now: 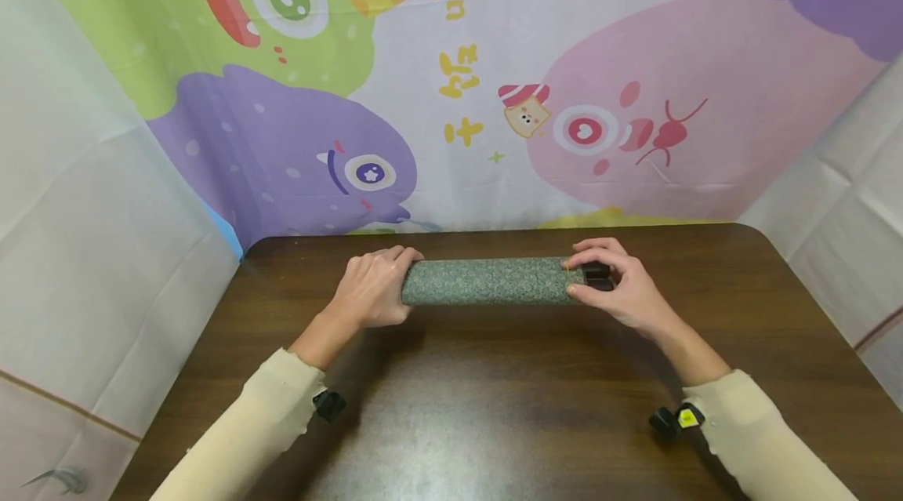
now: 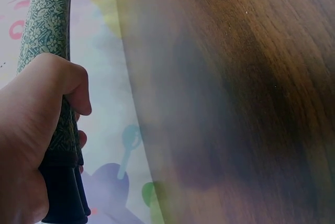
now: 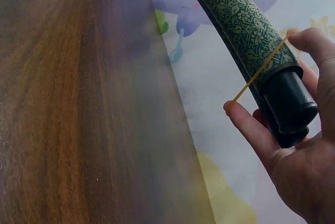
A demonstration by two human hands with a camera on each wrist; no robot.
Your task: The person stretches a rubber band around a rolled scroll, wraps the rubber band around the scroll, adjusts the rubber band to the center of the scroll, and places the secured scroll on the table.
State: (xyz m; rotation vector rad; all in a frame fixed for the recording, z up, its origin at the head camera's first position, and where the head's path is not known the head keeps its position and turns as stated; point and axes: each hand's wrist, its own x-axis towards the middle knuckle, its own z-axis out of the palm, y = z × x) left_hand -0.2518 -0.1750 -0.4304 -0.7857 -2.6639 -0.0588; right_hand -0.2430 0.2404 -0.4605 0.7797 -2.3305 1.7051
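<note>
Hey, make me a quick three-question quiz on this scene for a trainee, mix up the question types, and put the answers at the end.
1. Short answer: What thin thing does the right hand hold stretched across one end of the green patterned roll?

2. True or false: The left hand grips the roll near its other end.

3. Multiple choice: What colour are the rod ends that stick out of the roll?
A. Red
B. Black
C. White

Key:
1. A yellow band
2. True
3. B
</note>
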